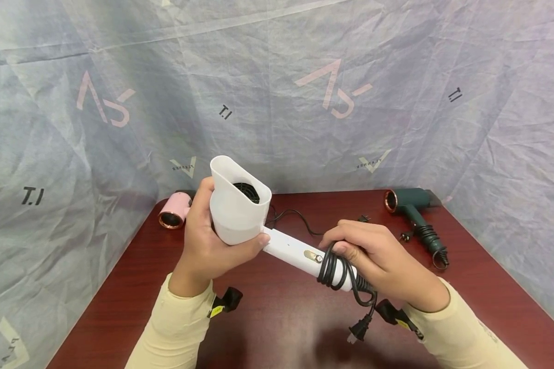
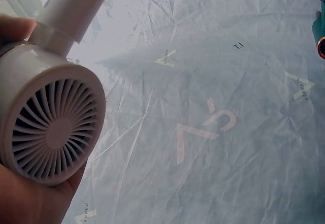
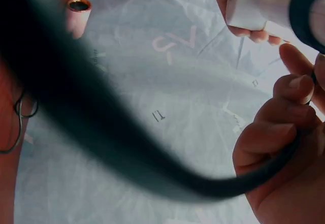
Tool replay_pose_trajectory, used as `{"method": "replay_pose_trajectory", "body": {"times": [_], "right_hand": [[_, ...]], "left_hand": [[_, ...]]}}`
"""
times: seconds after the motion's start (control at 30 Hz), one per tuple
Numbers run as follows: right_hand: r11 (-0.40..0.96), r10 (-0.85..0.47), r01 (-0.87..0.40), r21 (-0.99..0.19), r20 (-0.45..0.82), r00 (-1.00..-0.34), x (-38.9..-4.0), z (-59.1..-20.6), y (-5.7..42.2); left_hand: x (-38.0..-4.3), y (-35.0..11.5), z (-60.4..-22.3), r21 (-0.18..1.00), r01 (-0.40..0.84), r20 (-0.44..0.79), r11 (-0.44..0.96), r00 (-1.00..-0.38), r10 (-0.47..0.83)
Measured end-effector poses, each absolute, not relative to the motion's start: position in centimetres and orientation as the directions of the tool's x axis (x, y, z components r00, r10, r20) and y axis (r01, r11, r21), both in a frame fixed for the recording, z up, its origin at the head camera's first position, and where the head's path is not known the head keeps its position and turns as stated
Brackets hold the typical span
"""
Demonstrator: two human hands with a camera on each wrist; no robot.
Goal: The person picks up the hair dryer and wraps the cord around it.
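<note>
A white hair dryer (image 1: 235, 223) is held up above the table, its wide flared nozzle tilted upward. My left hand (image 1: 206, 252) grips the dryer's head, with the thumb near the handle joint. In the left wrist view, the round slotted back vent (image 2: 58, 132) faces the camera. Black power cord (image 1: 328, 269) is wound several times round the lower handle. My right hand (image 1: 377, 256) pinches a loop of that cord at the handle's end. The cord's plug (image 1: 360, 328) dangles below. Close to the right wrist camera, a blurred stretch of cord (image 3: 203, 183) runs into the curled fingers.
A pink hair dryer (image 1: 175, 210) lies at the back left of the dark red table (image 1: 277, 312). At the back right lies a dark green hair dryer (image 1: 413, 210) with its cord wrapped round the handle. A grey printed sheet (image 1: 268, 92) hangs behind and beside the table.
</note>
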State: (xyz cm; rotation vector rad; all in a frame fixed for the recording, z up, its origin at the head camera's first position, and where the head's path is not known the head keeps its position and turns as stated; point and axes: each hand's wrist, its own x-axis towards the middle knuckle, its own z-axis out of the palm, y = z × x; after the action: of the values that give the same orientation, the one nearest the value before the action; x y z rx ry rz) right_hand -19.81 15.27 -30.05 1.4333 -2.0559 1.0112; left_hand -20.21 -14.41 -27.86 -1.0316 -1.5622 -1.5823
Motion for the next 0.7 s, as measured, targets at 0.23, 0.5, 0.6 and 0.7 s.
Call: {"method": "replay_pose_trajectory", "body": {"times": [0.23, 0.5, 0.6, 0.7], "right_hand": [[0.131, -0.630, -0.909, -0.395, 0.675, -0.384, -20.4, -31.2, 14.4], [0.106, -0.632, -0.864, -0.493, 0.637, -0.441, -20.4, -31.9, 14.0], [0.147, -0.637, -0.844, -0.516, 0.603, -0.480, -20.4, -32.1, 13.9], [0.221, -0.630, -0.828, -0.516, 0.573, -0.525, -20.3, -32.2, 13.7]], "left_hand": [[-20.2, -14.5, -27.9, 0.457, 0.883, 0.889, -0.107, -0.455, 0.049], [-20.3, -14.3, -27.6, 0.429, 0.878, 0.902, -0.212, -0.428, 0.052], [-20.3, -14.2, -27.5, 0.427, 0.881, 0.902, -0.205, -0.431, 0.031], [-20.2, -14.2, -27.6, 0.437, 0.882, 0.896, -0.179, -0.443, 0.002]]}}
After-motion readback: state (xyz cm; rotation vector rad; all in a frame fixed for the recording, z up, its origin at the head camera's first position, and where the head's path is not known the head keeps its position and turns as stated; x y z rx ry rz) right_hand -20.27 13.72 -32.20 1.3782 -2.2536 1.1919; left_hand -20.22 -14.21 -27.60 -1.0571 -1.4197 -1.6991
